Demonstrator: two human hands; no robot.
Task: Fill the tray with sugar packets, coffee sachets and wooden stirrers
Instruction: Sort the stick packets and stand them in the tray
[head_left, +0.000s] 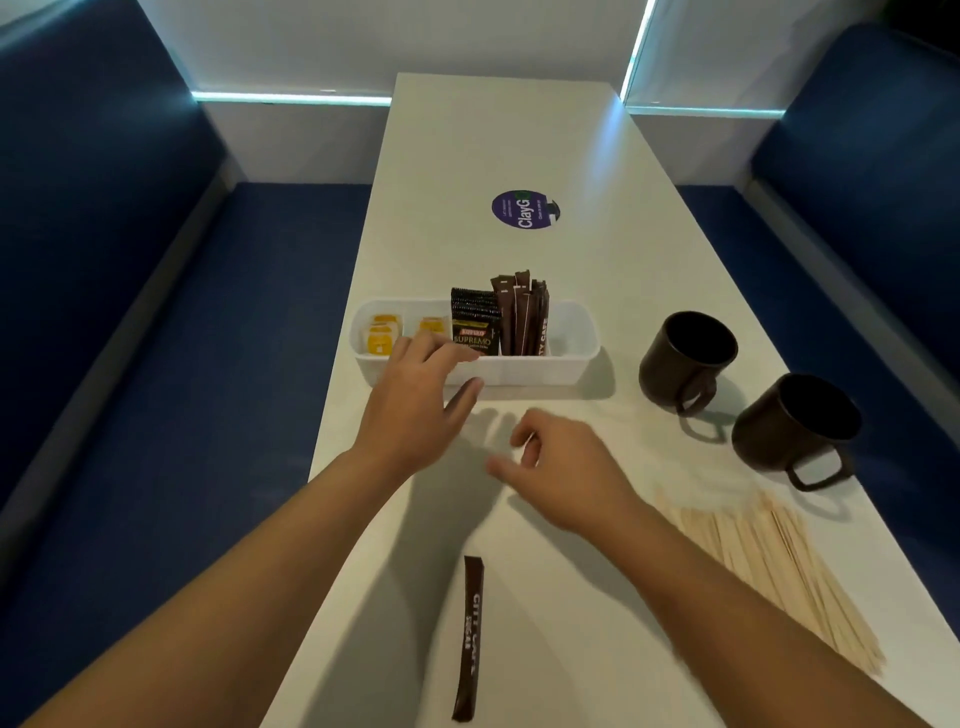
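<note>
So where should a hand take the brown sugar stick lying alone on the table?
Pinch the sugar stick across its narrow width near the middle, coming from above. It lies flat, lengthwise toward the person, with bare table on both long sides, so fingertips fit either side.

A single wide-angle camera sits on the person's head, looking forward and steeply down the length of a white table (498, 156) from its near end. It is close: both forearms enter from the bottom edge, and the left hand (415, 395) and right hand (561, 462) fill the middle. Blue benches (156, 364) curve at the sides from lens distortion.
</note>
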